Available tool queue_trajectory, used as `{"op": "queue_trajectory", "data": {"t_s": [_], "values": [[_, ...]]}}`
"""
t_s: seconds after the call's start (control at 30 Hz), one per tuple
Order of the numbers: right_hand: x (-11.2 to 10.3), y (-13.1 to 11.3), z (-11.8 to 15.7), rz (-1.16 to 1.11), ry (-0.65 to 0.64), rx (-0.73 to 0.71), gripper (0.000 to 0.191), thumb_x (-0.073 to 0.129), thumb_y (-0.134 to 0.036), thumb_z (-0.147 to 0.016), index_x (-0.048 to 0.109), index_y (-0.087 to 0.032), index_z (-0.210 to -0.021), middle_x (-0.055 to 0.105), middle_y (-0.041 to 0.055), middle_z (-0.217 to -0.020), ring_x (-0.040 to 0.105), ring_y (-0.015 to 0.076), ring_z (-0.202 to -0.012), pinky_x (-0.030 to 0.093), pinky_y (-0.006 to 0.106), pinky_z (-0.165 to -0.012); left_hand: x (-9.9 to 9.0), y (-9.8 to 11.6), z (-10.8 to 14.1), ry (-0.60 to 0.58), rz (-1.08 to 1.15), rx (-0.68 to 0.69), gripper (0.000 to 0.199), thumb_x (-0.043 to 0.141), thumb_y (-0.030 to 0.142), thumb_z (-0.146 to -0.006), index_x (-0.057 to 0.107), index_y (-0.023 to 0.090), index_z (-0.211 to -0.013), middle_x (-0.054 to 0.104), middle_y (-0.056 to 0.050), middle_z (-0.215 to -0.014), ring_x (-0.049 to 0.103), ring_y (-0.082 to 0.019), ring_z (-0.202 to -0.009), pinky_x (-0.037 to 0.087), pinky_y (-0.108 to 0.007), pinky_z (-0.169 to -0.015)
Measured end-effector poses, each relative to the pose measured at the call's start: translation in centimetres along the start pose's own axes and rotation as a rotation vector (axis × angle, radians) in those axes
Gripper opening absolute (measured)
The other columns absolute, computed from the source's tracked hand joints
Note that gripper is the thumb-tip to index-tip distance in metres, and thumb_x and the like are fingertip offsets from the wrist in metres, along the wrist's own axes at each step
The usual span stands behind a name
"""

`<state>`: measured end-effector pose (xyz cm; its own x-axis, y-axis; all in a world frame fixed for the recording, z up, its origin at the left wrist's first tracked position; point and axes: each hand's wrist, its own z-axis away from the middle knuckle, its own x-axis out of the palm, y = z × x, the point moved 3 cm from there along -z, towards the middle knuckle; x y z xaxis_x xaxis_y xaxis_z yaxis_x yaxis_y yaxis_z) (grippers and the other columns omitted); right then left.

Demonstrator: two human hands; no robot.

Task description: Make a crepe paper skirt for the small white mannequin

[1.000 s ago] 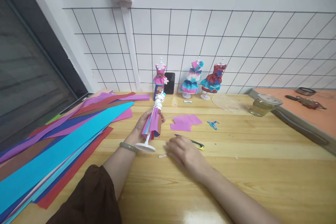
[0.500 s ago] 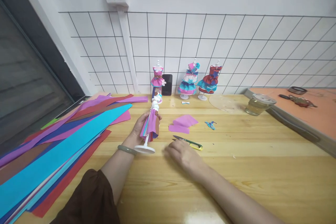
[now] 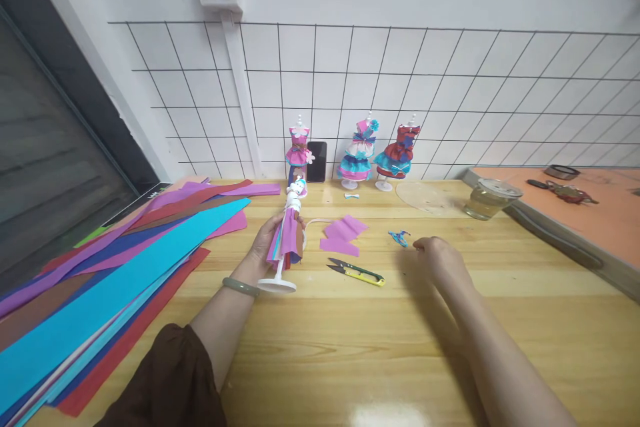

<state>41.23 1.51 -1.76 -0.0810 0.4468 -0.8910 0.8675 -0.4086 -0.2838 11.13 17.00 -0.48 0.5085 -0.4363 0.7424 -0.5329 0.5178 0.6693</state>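
Note:
My left hand (image 3: 265,240) is closed round a small white dress form (image 3: 278,283), which leans with its round base toward me. A skirt of purple, blue, brown and red strips (image 3: 287,240) hangs on the form. A pale thin band (image 3: 315,221) curves out beside it onto the table. My right hand (image 3: 440,263) is over the table, fingers bunched together, just right of a small blue ribbon bow (image 3: 399,238). Whether the fingertips hold anything is hidden. Yellow-handled thread snips (image 3: 357,272) lie between the hands, below two purple fabric pieces (image 3: 345,228).
Long coloured fabric strips (image 3: 130,260) cover the left side. Along the wall stand dressed mini forms in pink (image 3: 299,147), blue-pink (image 3: 357,160) and red (image 3: 401,147), plus a phone (image 3: 317,161). A lidded cup (image 3: 490,200) is at right, beside an orange surface (image 3: 600,227).
My right hand has moved from beside the snips to the right, near the blue bow. The pale band now shows next to the form. My left hand has stayed in place.

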Motion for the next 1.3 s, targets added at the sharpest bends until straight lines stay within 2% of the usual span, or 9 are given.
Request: {"op": "queue_trajectory", "data": {"t_s": [0.17,0.3,0.43,0.67,0.8,0.9,0.97,1.13,1.3], "values": [[-0.1,0.4,-0.8,-0.121,0.058,0.011,0.034,0.039,-0.009,-0.072,0.068,-0.012,-0.090,0.069,0.0124,-0.092,0.063,0.0227,-0.086,0.047,0.030,-0.072,0.3,-0.7,-0.1,-0.079,-0.048,-0.055,0.023,0.055,0.032,-0.075,0.060,0.011,-0.082,0.062,-0.008,-0.080,0.061,-0.015,-0.074,0.047,-0.023,-0.065],[0.0,0.2,-1.1,-0.210,0.088,0.026,0.036,0.035,-0.011,-0.077,0.065,-0.011,-0.098,0.070,0.0105,-0.090,0.064,0.0207,-0.087,0.048,0.031,-0.075,1.1,-1.3,0.0,-0.155,-0.074,-0.110,0.024,0.055,0.034,-0.074,0.060,0.011,-0.081,0.063,-0.008,-0.080,0.060,-0.015,-0.072,0.046,-0.024,-0.067],[0.6,0.4,-0.8,-0.229,0.066,0.034,0.032,0.041,-0.017,-0.078,0.065,-0.012,-0.098,0.069,0.0125,-0.092,0.065,0.0237,-0.085,0.048,0.034,-0.073,1.5,-2.0,0.0,-0.169,-0.136,-0.080,0.026,0.054,0.033,-0.076,0.061,0.010,-0.082,0.064,-0.010,-0.080,0.061,-0.018,-0.078,0.045,-0.028,-0.074],[1.1,-0.1,-0.4,-0.131,0.014,0.037,0.031,0.042,-0.029,-0.081,0.067,-0.019,-0.096,0.068,0.0115,-0.098,0.061,0.0293,-0.089,0.045,0.038,-0.069,2.8,-3.5,0.1,-0.206,-0.249,-0.019,0.033,0.064,0.023,-0.069,0.059,0.011,-0.098,0.065,-0.009,-0.084,0.061,-0.018,-0.074,0.044,-0.028,-0.070],[0.2,-1.9,-0.2,-0.208,0.164,-0.051,0.031,0.045,-0.032,-0.081,0.066,-0.016,-0.096,0.067,0.0112,-0.098,0.057,0.0276,-0.095,0.041,0.040,-0.081,3.5,-4.0,0.1,-0.178,-0.337,0.043,0.032,0.066,0.021,-0.066,0.062,0.012,-0.096,0.064,-0.009,-0.094,0.059,-0.018,-0.087,0.041,-0.027,-0.077],[-0.5,-4.3,0.8,-0.459,0.224,-0.147,0.030,0.047,-0.037,-0.082,0.066,-0.017,-0.093,0.067,0.0095,-0.092,0.058,0.0226,-0.085,0.043,0.035,-0.076,4.1,-4.0,0.4,-0.165,-0.428,0.107,0.032,0.068,0.021,-0.066,0.062,0.013,-0.097,0.062,-0.009,-0.103,0.056,-0.020,-0.096,0.040,-0.027,-0.082],[-0.8,-6.3,1.8,-0.637,0.152,-0.135,0.030,0.048,-0.041,-0.081,0.067,-0.018,-0.090,0.067,0.0084,-0.092,0.059,0.0214,-0.083,0.044,0.033,-0.071,4.7,-4.0,0.6,-0.163,-0.475,0.124,0.034,0.068,0.021,-0.067,0.060,0.013,-0.099,0.061,-0.009,-0.104,0.055,-0.020,-0.098,0.040,-0.027,-0.082],[-1.7,-10.6,4.2,-1.070,-0.205,-0.047,0.033,0.053,-0.046,-0.079,0.066,-0.019,-0.092,0.066,0.0049,-0.084,0.059,0.0191,-0.081,0.045,0.031,-0.073,6.4,-4.1,1.5,-0.199,-0.509,0.126,0.038,0.068,0.023,-0.067,0.057,0.014,-0.103,0.063,-0.008,-0.098,0.058,-0.019,-0.091,0.041,-0.028,-0.079],[-1.9,-12.2,4.9,-1.349,-0.431,-0.004,0.030,0.061,-0.047,-0.073,0.067,-0.019,-0.084,0.066,0.0020,-0.076,0.058,0.0164,-0.071,0.045,0.029,-0.070,7.8,-4.5,2.1,-0.265,-0.528,0.118,0.039,0.069,0.024,-0.066,0.057,0.016,-0.103,0.063,-0.008,-0.102,0.057,-0.019,-0.093,0.041,-0.028,-0.081]]}}
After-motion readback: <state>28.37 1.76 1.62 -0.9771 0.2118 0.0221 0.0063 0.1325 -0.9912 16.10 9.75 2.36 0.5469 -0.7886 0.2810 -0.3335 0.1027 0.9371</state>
